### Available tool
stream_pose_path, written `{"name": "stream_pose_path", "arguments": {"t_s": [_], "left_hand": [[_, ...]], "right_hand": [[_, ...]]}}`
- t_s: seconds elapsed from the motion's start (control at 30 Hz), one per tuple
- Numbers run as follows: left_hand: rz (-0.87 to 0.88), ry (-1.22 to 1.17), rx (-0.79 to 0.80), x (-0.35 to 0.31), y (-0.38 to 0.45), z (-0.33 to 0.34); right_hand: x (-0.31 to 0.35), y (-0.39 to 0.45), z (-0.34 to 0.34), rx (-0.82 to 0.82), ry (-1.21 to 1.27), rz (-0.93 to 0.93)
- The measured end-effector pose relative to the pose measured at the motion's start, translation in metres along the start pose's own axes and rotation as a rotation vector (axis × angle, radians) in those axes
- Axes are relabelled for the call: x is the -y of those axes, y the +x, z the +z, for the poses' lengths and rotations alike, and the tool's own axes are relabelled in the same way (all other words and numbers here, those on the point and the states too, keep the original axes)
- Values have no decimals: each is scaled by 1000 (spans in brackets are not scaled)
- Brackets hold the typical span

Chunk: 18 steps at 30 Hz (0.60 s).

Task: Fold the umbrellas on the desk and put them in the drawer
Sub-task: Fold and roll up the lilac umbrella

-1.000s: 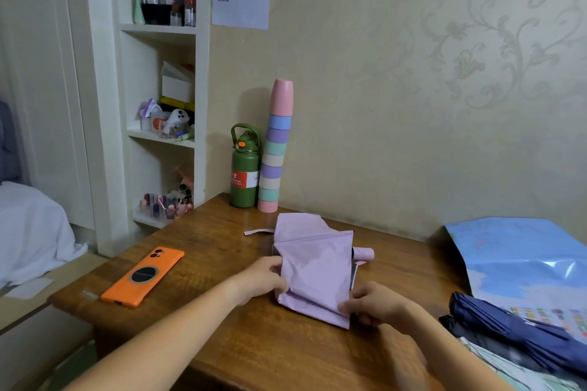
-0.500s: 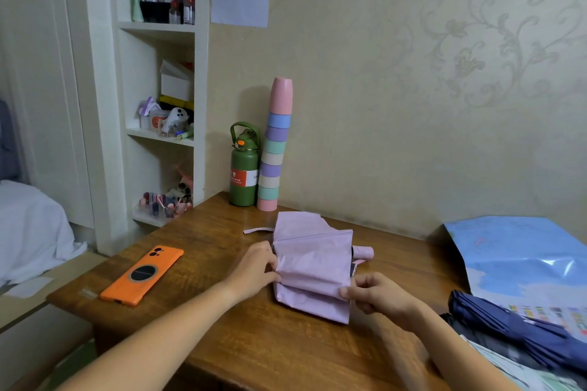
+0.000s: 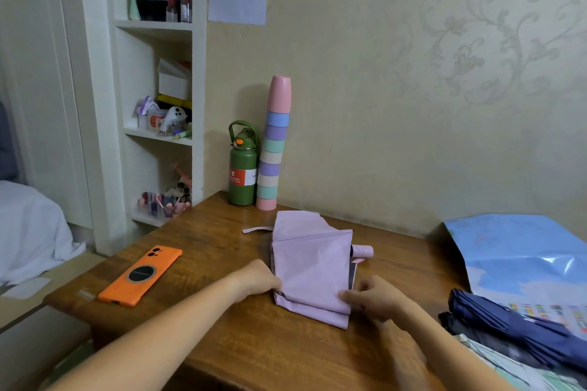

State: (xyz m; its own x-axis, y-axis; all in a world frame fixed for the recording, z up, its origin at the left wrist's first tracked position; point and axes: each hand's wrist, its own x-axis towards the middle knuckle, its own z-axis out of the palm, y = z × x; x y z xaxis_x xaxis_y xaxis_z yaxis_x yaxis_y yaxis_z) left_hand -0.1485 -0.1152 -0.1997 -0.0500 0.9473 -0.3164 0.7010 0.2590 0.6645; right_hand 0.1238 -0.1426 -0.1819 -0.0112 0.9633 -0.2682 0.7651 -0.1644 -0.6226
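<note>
A lilac umbrella lies collapsed on the wooden desk, its canopy flattened into folds, its pink handle end sticking out to the right and its strap lying loose at the upper left. My left hand pinches the canopy's left edge near the front. My right hand pinches the front right corner of the folds. A navy umbrella lies at the desk's right edge on top of other fabric. No drawer shows in view.
An orange phone lies on the desk's left part. A green bottle and a tall stack of pastel cups stand at the back by the wall. A blue plastic bag covers the right rear. White shelves stand left.
Both hands have slid back toward me along the lilac canopy's edges after lifting its near fold, and the folds now lie flatter on the desk.
</note>
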Motion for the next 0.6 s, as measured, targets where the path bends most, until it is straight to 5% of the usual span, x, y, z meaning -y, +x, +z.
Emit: {"name": "stream_pose_path", "arguments": {"t_s": [0.1,0.17,0.27,0.4,0.5,0.6], "left_hand": [[173,267,-364,-10,-4,8],[471,462,-576,-17,-6,15],[742,553,-471,-26,-1,29],[701,677,-251,-17,16,51],[641,727,-152,-2,26,61],[621,714,-89,3,30,65]], "right_hand": [[4,6,9,-420,28,-189],[9,8,15,-467,47,-314],[17,10,26,-207,-74,-396],[18,13,33,-16,-87,-321],[13,27,32,-87,-118,-313],[7,49,28,-362,-179,-391]]}}
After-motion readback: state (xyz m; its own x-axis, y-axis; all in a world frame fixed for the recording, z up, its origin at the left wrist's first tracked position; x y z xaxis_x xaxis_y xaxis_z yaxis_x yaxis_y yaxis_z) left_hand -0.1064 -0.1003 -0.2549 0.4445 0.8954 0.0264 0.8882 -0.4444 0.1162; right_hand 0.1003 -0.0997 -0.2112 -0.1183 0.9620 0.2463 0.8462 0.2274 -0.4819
